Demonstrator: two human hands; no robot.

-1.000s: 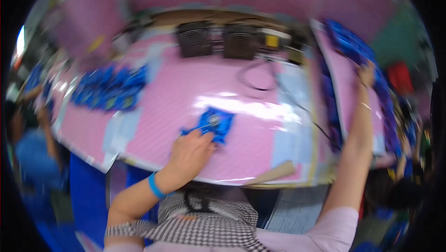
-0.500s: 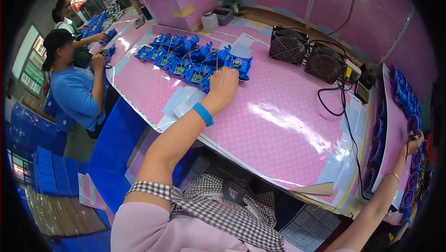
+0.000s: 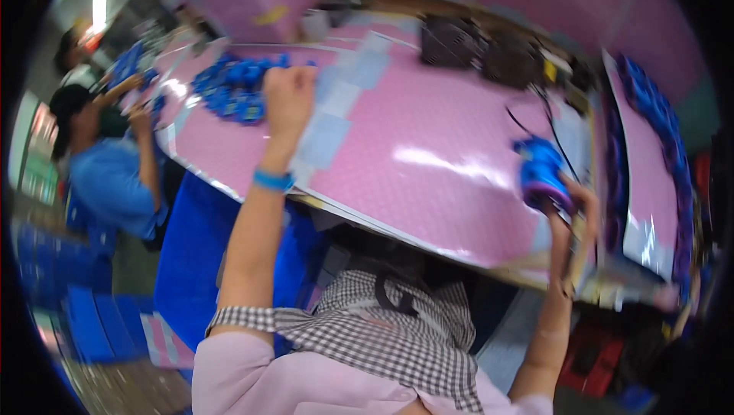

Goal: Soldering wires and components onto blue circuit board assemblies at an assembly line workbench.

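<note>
My left hand (image 3: 289, 101) is over the far left of the table, at the right end of a cluster of blue plastic housings (image 3: 229, 86). Motion smears its fingers, so I cannot tell whether they grip one of these. In my right hand (image 3: 579, 212) is a blue, roughly cylindrical plastic housing (image 3: 540, 164) with a purple ring at its near end, held tilted above the table's right side. A dark, thin thing shows along that palm, too blurred to name.
Two black fans (image 3: 451, 42) stand at the back, with black cable (image 3: 562, 139) trailing forward. On the right, a rack (image 3: 650, 193) carries rows of blue and purple parts. A co-worker in a blue shirt (image 3: 115, 178) sits at the left; another person is beyond.
My right hand has come left from the rack to above the table, bringing a blue housing. My left hand and the cluster have shifted left, uncovering pale tape on the table.
</note>
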